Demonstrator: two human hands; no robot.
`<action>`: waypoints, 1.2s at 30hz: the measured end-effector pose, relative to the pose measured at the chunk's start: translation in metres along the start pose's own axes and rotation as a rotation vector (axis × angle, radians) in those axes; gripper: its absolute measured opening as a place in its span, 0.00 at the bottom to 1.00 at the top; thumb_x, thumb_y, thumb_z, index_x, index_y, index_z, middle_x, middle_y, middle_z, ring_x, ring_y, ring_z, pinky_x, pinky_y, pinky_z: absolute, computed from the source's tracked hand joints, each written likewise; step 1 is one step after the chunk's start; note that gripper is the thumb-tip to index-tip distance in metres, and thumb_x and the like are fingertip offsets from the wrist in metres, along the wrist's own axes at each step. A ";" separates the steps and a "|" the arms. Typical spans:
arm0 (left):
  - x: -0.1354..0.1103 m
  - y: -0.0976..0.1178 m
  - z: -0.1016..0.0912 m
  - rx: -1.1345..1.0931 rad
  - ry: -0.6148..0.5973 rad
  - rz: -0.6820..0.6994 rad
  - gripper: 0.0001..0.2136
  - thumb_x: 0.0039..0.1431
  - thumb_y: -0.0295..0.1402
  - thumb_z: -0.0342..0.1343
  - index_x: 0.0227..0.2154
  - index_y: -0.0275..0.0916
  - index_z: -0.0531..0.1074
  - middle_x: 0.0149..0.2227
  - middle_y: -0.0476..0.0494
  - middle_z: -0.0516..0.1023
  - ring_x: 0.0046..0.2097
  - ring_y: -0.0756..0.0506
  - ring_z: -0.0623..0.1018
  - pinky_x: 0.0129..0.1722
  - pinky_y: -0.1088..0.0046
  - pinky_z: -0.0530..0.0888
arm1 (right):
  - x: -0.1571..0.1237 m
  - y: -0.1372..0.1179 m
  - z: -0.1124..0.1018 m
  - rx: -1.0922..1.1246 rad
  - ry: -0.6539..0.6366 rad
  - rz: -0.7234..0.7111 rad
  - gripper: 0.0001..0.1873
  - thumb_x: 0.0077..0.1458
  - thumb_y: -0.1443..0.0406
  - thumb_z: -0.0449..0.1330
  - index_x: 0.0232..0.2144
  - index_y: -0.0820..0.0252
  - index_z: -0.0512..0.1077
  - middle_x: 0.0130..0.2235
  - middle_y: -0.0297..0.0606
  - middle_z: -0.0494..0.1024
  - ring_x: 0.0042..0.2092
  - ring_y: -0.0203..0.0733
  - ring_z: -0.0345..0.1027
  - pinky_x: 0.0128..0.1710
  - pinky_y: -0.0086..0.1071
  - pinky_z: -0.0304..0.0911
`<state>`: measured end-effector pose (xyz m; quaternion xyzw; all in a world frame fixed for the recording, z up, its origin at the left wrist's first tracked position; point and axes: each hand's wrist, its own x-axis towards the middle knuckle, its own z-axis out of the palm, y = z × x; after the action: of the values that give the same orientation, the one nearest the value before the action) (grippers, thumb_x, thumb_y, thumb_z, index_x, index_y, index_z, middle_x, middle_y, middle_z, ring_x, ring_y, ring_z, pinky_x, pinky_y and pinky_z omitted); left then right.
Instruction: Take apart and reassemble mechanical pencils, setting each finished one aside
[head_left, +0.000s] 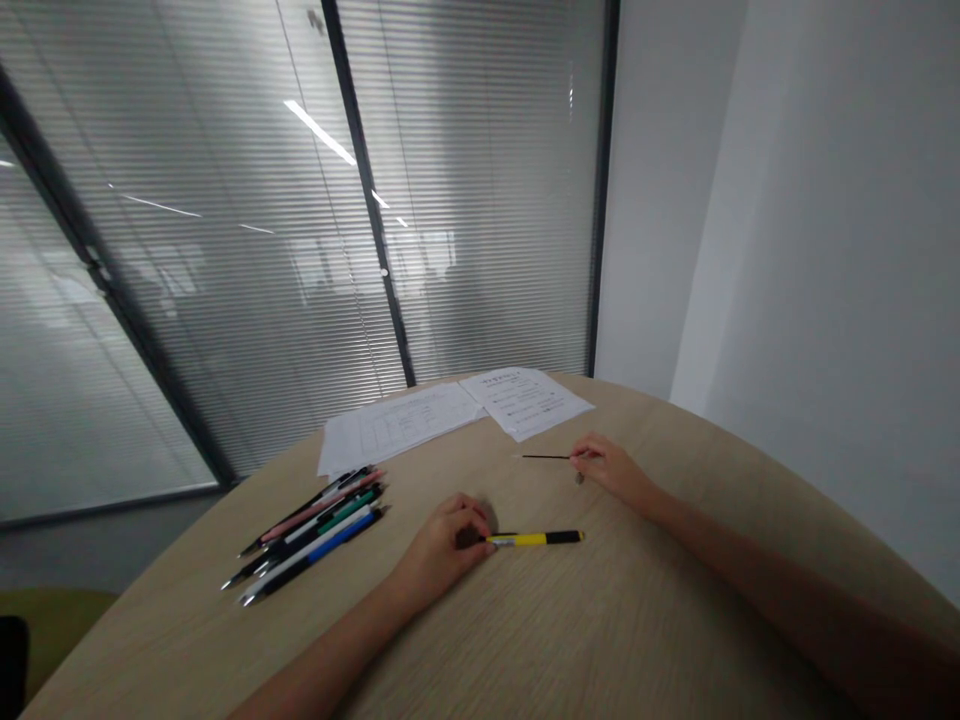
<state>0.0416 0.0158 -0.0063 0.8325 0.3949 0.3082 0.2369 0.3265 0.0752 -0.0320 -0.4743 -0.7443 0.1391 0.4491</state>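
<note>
My left hand [450, 540] is closed on one end of a yellow pen barrel [529, 539] with a black section at its far end. The barrel points right, low over the wooden table. Farther right, my right hand [604, 470] pinches the end of a thin dark pen refill [546, 457], whose pale tip points left. A small dark piece [580, 478] shows just under the right fingers; its kind is too small to tell. To the left of my left hand, several pens [315, 535] in blue, white, green, pink and black lie side by side.
Printed sheets of paper [405, 425] lie along the far side of the round wooden table [600, 640]. Behind it stand a glass partition with blinds [495, 200] and a white wall [825, 250]. A green chair seat [60, 625] shows at lower left.
</note>
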 end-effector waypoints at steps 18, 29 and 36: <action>0.002 0.003 -0.005 0.022 0.185 -0.104 0.10 0.45 0.32 0.54 0.33 0.37 0.73 0.28 0.46 0.72 0.32 0.46 0.71 0.33 0.71 0.68 | -0.021 -0.050 0.017 -0.163 -0.021 -0.433 0.04 0.52 0.68 0.53 0.29 0.57 0.67 0.32 0.38 0.71 0.38 0.40 0.63 0.39 0.36 0.62; 0.002 0.007 -0.006 0.079 0.198 -0.075 0.08 0.48 0.35 0.51 0.20 0.40 0.71 0.24 0.46 0.72 0.30 0.46 0.71 0.32 0.72 0.66 | -0.022 -0.051 0.020 -0.166 -0.041 -0.455 0.04 0.52 0.68 0.53 0.29 0.57 0.68 0.32 0.38 0.71 0.38 0.40 0.63 0.37 0.35 0.62; 0.003 0.005 -0.008 -0.019 0.247 -0.243 0.10 0.48 0.39 0.48 0.22 0.39 0.69 0.25 0.46 0.73 0.30 0.44 0.72 0.31 0.71 0.66 | -0.018 -0.048 0.019 -0.086 0.033 -0.338 0.04 0.53 0.68 0.53 0.28 0.58 0.67 0.30 0.37 0.70 0.37 0.40 0.64 0.38 0.34 0.62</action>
<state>0.0398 0.0166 0.0033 0.7322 0.5158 0.3808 0.2297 0.2861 0.0399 -0.0213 -0.3634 -0.8112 0.0216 0.4576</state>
